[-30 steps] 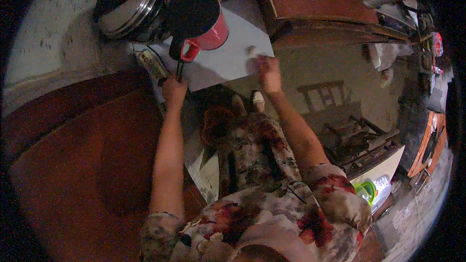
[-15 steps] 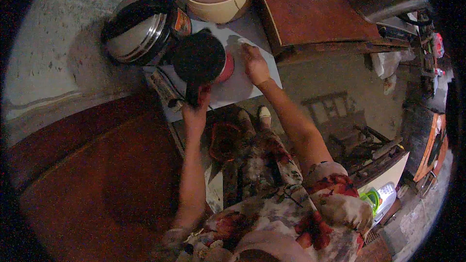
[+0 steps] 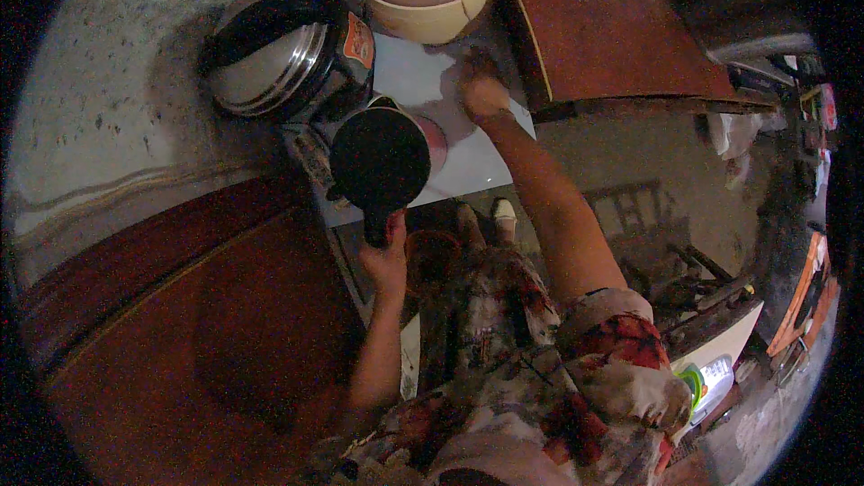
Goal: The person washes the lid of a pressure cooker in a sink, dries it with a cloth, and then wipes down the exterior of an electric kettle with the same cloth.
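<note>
My left hand (image 3: 387, 252) is wrapped round the black handle of an electric kettle (image 3: 380, 157). The kettle has a black lid and a pinkish-red body, and it is seen from above over the near part of a white tabletop (image 3: 463, 162). My right hand (image 3: 484, 92) reaches to the far right part of that tabletop, close to a cream rice cooker (image 3: 427, 13). Its fingers look curled down toward the surface. They are dark and blurred, and whatever lies under them is hidden.
A steel and black electric pressure cooker (image 3: 279, 54) stands on the left by the stained wall. A reddish-brown wooden panel (image 3: 612, 27) rises at the right. Another brown wooden surface (image 3: 198, 333) fills the lower left. A wooden chair (image 3: 639, 216) stands on the floor.
The kettle in my left hand has come nearer to me. My right hand has moved farther away across the tabletop, toward the rice cooker. The whole view has shifted slightly.
</note>
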`<state>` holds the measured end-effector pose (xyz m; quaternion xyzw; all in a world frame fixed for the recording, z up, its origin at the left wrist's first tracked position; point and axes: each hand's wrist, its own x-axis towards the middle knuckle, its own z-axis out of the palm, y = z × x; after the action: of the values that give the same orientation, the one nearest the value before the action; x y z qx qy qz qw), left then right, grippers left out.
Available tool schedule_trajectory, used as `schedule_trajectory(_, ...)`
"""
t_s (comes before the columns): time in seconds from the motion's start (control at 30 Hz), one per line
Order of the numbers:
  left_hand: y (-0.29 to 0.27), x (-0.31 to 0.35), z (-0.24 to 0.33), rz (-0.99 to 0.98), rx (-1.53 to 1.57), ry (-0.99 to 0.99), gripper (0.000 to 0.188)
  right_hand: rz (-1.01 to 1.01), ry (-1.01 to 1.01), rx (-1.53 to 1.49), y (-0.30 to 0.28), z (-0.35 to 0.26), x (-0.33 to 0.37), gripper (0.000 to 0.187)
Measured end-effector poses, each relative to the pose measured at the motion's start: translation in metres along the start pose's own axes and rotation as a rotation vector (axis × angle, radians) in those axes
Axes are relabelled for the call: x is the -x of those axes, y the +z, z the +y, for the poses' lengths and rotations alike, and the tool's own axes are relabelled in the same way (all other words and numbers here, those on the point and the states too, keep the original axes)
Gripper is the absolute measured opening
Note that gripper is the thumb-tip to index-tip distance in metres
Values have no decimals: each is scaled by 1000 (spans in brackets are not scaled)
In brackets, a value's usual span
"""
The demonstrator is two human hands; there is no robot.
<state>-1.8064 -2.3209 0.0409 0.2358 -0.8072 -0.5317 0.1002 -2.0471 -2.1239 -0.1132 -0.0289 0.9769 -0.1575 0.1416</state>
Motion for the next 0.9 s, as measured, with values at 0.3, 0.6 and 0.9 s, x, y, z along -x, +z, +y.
schedule_trajectory(0.3,14,-3,-7,18,98,96,31,421,-181,54,34,74,149,37)
schedule_trajectory(0.6,-4,13,-6,91,-139,92,44,377,-369,-335,-25,-50,68,35)
schedule_trajectory(0.9,2,-10,13,-48,-107,60,37,377,-229,29,6,-29,51,49)
